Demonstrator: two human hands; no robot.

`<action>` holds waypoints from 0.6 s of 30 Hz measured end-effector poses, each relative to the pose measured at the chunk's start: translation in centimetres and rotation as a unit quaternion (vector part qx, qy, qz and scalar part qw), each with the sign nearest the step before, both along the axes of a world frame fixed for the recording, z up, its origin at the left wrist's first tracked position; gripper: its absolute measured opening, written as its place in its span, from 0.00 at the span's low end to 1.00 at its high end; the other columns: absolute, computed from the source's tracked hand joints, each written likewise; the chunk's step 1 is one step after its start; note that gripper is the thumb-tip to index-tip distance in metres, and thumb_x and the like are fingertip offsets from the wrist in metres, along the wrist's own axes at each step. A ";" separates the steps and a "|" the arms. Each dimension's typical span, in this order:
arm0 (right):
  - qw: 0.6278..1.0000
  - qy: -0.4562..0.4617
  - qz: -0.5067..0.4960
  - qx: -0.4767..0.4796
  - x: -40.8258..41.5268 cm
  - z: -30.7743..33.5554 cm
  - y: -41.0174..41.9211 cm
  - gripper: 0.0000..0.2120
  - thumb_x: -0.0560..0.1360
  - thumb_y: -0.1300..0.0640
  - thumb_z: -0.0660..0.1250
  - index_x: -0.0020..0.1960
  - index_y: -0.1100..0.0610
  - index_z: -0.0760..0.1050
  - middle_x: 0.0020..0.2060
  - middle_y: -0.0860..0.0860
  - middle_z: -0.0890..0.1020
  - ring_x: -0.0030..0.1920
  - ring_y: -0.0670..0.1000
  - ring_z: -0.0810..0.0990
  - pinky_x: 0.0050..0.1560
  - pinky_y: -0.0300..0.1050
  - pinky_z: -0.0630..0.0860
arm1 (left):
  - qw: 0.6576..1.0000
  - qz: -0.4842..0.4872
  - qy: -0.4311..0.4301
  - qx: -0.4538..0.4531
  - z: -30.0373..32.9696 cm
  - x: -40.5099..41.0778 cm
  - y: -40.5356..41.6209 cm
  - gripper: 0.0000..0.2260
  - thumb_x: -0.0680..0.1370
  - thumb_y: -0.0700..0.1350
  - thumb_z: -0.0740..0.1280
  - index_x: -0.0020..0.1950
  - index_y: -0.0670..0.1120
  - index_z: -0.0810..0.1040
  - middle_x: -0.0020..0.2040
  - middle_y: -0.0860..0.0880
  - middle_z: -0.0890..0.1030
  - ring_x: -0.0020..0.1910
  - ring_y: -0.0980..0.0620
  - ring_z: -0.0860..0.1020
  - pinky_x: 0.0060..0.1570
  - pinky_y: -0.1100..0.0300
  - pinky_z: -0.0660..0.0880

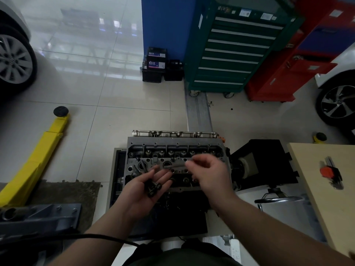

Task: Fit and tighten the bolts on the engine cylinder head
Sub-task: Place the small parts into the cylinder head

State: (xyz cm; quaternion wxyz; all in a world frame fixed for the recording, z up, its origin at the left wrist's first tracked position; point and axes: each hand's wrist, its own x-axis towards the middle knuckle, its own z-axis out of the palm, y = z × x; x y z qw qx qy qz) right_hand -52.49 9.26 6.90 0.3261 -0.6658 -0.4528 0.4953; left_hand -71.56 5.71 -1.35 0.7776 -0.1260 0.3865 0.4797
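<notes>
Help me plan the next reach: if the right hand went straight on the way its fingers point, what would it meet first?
Probably the grey metal cylinder head, just beyond the right hand; its fingers point up-left over it, though height is unclear.

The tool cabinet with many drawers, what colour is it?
Dark green tool cabinet, seen in the head view.

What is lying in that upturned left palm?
Several dark bolts lie loose in the open left hand, above the cylinder head. Their exact count is unclear, since they overlap. The right hand hovers beside; whether its blurred fingers hold anything cannot be told.
</notes>
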 end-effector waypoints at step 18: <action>0.956 -0.245 0.121 0.101 -0.6 -5.6 7.6 0.11 0.74 0.56 0.78 0.56 0.53 0.85 0.46 0.47 0.86 0.48 0.45 0.83 0.54 0.40 0.79 | 1.000 -0.020 -0.021 0.001 -1.1 -2.2 -1.4 0.21 0.79 0.32 0.61 0.72 0.42 0.73 0.65 0.36 0.82 0.60 0.36 0.84 0.47 0.41 0.84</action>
